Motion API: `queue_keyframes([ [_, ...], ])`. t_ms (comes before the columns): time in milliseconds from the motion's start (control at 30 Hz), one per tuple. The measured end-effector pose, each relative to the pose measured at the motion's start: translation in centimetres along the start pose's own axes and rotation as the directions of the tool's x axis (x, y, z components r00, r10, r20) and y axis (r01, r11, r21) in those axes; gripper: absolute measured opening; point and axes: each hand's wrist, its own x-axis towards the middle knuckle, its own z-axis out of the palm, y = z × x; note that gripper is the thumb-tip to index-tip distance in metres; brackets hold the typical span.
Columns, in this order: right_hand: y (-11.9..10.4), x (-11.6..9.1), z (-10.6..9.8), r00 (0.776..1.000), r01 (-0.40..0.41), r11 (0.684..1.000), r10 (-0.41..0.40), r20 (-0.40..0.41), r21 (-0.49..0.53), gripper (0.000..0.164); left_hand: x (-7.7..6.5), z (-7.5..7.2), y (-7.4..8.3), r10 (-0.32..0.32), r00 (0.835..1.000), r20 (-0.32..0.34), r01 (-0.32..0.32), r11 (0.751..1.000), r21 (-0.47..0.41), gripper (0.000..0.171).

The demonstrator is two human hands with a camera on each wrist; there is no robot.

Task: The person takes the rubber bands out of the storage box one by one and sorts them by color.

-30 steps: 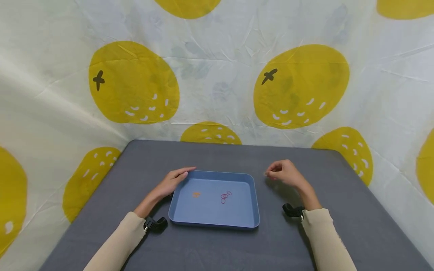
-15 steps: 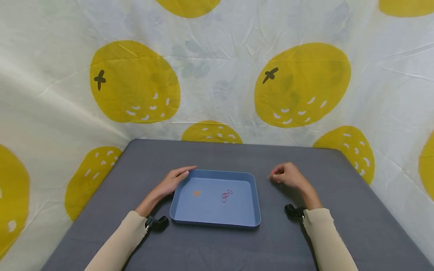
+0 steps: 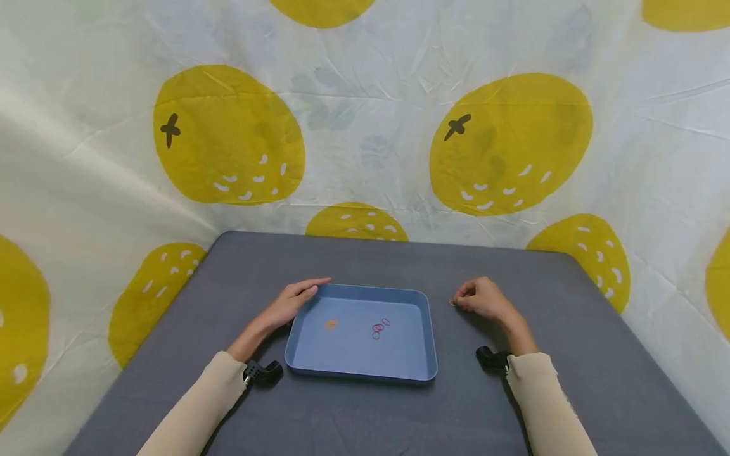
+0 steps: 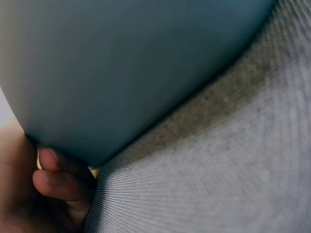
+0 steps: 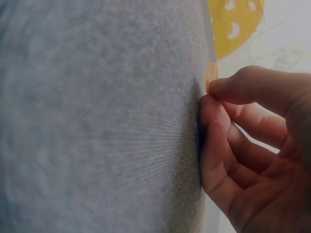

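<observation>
In the head view, a shallow blue tray (image 3: 359, 354) lies on the table with several red rubber bands (image 3: 379, 328) and a small cluster of orange rubber bands (image 3: 331, 325) inside. My left hand (image 3: 289, 305) holds the tray's far left corner, thumb at the rim, index finger along the back edge. Two curled fingertips (image 4: 56, 184) show beside the tray's outer wall in the left wrist view. To the right of the tray, my right hand (image 3: 481, 299) pinches an orange rubber band (image 5: 211, 77) between thumb and index finger, low over the cloth. The band's lower part is hidden by the fingers.
Grey cloth (image 3: 365, 418) covers the table. Behind and around it hangs a white curtain (image 3: 365, 145) with yellow fruit prints. A black wrist strap (image 3: 262, 373) sits on the left wrist and another black strap (image 3: 493, 359) on the right.
My right hand has moved slightly right and down, nearer the cloth, still pinching the band. The left hand stays at the tray corner, and the bands in the tray have not moved.
</observation>
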Motion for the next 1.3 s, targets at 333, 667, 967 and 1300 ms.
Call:
queue_keyframes([
  [333,-0.24,-0.12,0.06,1.000,0.004,1.000,-0.004,0.004,-0.018,0.012,-0.05,-0.04,-0.05,0.003,1.000,0.003,-0.003,1.000,0.012,0.043],
  [667,-0.13,-0.07,0.15,1.000,-0.001,1.000,0.001,-0.006,-0.017,0.012,0.02,-0.11,-0.42,0.013,1.000,-0.005,-0.013,1.000,0.022,0.043],
  [967,-0.03,0.07,-0.14,1.000,-0.007,1.000,0.007,-0.003,-0.015,0.013,0.14,-0.21,-0.13,-0.009,1.000,-0.005,0.010,1.000,0.014,0.042],
  [1300,0.29,-0.08,-0.44,0.999,0.003,0.998,-0.005,0.032,0.063,0.014,-0.04,-0.02,0.12,-0.001,1.000,-0.002,0.001,1.000,0.013,0.043],
])
